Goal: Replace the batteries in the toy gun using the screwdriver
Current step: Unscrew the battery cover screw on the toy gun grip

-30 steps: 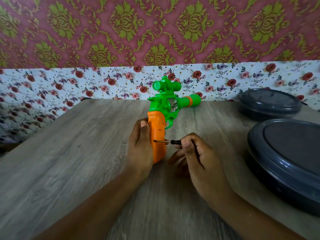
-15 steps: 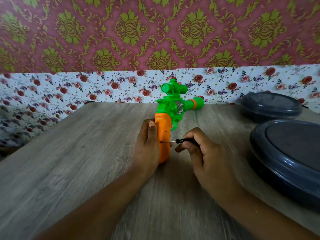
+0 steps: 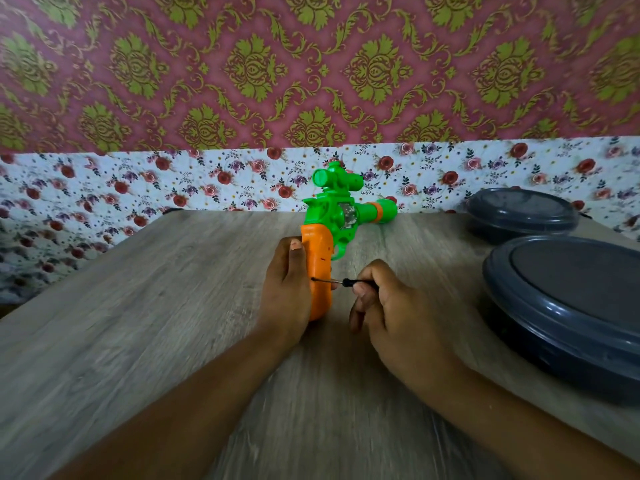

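A toy gun (image 3: 341, 216) with a green body and scope and an orange grip stands on its grip butt on the wooden table (image 3: 138, 323), barrel pointing right and away. My left hand (image 3: 285, 282) grips the orange grip from its left side, thumb up along it. My right hand (image 3: 391, 306) holds a small black-handled screwdriver (image 3: 332, 280) level. Its thin metal tip touches the side of the orange grip. Most of the handle is hidden in my fingers.
Two dark grey round lidded containers stand at the right: a large one (image 3: 571, 306) close to my right hand and a smaller one (image 3: 523, 213) behind it. A flowered wall covering (image 3: 173, 188) runs along the table's far edge.
The gun's grip has turned slightly, and my right hand has shifted its hold on the screwdriver. The tip stays at the same spot on the grip.
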The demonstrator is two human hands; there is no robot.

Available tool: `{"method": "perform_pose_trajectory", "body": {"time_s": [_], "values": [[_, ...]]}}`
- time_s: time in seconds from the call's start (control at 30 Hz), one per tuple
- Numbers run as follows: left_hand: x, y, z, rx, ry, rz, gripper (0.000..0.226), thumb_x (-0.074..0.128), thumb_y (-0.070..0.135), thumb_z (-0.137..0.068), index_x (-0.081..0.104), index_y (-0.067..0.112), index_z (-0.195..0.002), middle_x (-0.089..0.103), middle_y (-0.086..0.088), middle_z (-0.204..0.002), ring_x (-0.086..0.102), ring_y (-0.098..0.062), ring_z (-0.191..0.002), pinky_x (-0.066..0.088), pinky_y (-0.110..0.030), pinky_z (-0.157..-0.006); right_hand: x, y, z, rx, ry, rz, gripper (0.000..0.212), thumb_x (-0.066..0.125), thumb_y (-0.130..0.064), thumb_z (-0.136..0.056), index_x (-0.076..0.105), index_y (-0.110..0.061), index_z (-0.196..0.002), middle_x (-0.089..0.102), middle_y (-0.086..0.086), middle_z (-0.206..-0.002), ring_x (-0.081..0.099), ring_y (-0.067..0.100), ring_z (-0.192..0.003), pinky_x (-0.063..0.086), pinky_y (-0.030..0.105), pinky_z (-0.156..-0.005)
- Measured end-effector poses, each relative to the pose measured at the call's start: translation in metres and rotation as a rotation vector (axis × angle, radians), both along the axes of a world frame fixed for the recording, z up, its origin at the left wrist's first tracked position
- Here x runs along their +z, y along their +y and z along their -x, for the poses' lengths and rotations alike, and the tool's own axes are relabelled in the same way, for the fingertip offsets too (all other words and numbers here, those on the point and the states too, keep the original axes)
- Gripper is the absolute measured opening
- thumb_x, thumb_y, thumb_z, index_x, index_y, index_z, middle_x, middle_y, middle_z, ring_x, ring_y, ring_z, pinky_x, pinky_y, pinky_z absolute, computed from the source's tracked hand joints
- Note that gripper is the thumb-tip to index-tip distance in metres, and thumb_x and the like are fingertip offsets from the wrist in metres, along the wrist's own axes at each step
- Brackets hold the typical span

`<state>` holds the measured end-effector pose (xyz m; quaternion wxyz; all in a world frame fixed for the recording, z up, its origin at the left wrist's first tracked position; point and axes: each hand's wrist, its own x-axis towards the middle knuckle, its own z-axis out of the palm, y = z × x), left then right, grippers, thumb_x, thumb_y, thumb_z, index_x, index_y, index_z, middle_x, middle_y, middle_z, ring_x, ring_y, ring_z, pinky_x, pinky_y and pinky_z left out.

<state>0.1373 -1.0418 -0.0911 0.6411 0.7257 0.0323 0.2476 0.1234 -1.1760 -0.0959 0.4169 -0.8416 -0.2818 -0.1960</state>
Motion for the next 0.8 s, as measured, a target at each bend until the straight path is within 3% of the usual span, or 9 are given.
{"method": "perform_pose_trajectory", "body": {"time_s": [0.07, 0.2, 0.3, 0.37, 0.47, 0.53, 0.63, 0.77, 0.8], "values": [[0.002, -0.002, 0.002, -0.023, -0.007, -0.014, 0.029, 0.026, 0.031, -0.102, 0.051, 0.027, -0.087, 0.065, -0.008, -0.087, 0.064, -0.001, -0.054, 0.052, -0.027, -0.062, 0.003, -0.003, -0.001, 0.011, -0.016, -0.018, 0.013, 0.044, -0.015, -0.094, 0.044, -0.020, -0.082, 0.067, 0.000, -0.064, 0.052, -0.003, -0.049, 0.034, 0.008, -0.049], [0.003, -0.002, 0.003, -0.045, -0.008, -0.021, 0.026, 0.026, 0.031, -0.102, 0.050, 0.029, -0.092, 0.064, -0.005, -0.089, 0.066, -0.002, -0.054, 0.049, -0.012, -0.049, 0.007, -0.007, 0.002, 0.081, 0.045, -0.118, 0.012, 0.047, -0.017, -0.095, 0.049, -0.014, -0.083, 0.071, 0.004, -0.073, 0.054, -0.003, -0.048, 0.036, 0.008, -0.048], [0.001, -0.002, 0.001, -0.033, 0.005, -0.042, 0.028, 0.027, 0.036, -0.101, 0.052, 0.035, -0.088, 0.065, -0.011, -0.097, 0.070, -0.015, -0.073, 0.059, -0.031, -0.072, 0.006, -0.003, 0.004, 0.103, 0.203, -0.222, 0.026, 0.037, -0.030, -0.098, 0.046, -0.016, -0.079, 0.068, 0.018, -0.074, 0.046, 0.008, -0.036, 0.039, 0.025, -0.041], [0.000, -0.002, 0.001, -0.004, 0.015, -0.062, 0.029, 0.029, 0.043, -0.099, 0.053, 0.040, -0.084, 0.064, -0.013, -0.102, 0.066, -0.029, -0.091, 0.053, -0.050, -0.088, 0.006, -0.001, 0.004, 0.081, 0.285, -0.258, 0.030, 0.032, -0.031, -0.098, 0.046, -0.017, -0.075, 0.069, 0.016, -0.071, 0.043, 0.008, -0.032, 0.037, 0.023, -0.040], [0.002, -0.003, 0.003, 0.013, 0.006, -0.073, 0.030, 0.028, 0.044, -0.098, 0.053, 0.036, -0.084, 0.063, -0.017, -0.102, 0.063, -0.035, -0.096, 0.050, -0.054, -0.089, 0.006, 0.001, 0.003, 0.008, 0.274, -0.143, 0.032, 0.033, -0.031, -0.098, 0.046, -0.021, -0.070, 0.064, 0.008, -0.058, 0.047, 0.005, -0.037, 0.035, 0.019, -0.044], [0.001, -0.002, 0.002, 0.005, 0.005, -0.070, 0.030, 0.027, 0.037, -0.101, 0.052, 0.031, -0.085, 0.063, -0.017, -0.100, 0.066, -0.026, -0.089, 0.053, -0.041, -0.082, 0.007, 0.001, 0.003, -0.014, 0.200, -0.062, 0.030, 0.035, -0.029, -0.098, 0.045, -0.022, -0.071, 0.061, 0.006, -0.053, 0.050, 0.005, -0.043, 0.037, 0.016, -0.046], [0.003, -0.003, 0.004, -0.047, -0.011, -0.007, 0.028, 0.027, 0.030, -0.102, 0.051, 0.026, -0.087, 0.063, -0.012, -0.090, 0.065, -0.003, -0.058, 0.053, -0.028, -0.064, 0.009, -0.001, 0.002, -0.013, 0.053, -0.001, 0.020, 0.041, -0.025, -0.096, 0.044, -0.022, -0.077, 0.059, 0.001, -0.053, 0.052, 0.004, -0.046, 0.039, 0.017, -0.048], [0.003, -0.002, 0.004, -0.069, -0.011, 0.026, 0.027, 0.028, 0.028, -0.103, 0.050, 0.016, -0.093, 0.059, -0.008, -0.080, 0.061, 0.000, -0.051, 0.049, -0.016, -0.051, 0.012, -0.003, 0.002, 0.056, -0.062, 0.002, 0.013, 0.045, -0.022, -0.094, 0.043, -0.024, -0.081, 0.060, -0.005, -0.057, 0.057, 0.005, -0.052, 0.044, 0.020, -0.052], [0.003, -0.002, 0.004, -0.067, -0.023, 0.038, 0.027, 0.029, 0.030, -0.102, 0.050, 0.016, -0.092, 0.057, -0.012, -0.081, 0.061, -0.003, -0.054, 0.050, -0.019, -0.053, 0.013, -0.002, 0.004, 0.084, -0.083, 0.000, 0.009, 0.045, -0.023, -0.092, 0.044, -0.021, -0.084, 0.061, -0.005, -0.060, 0.059, 0.007, -0.055, 0.046, 0.023, -0.054]]}}
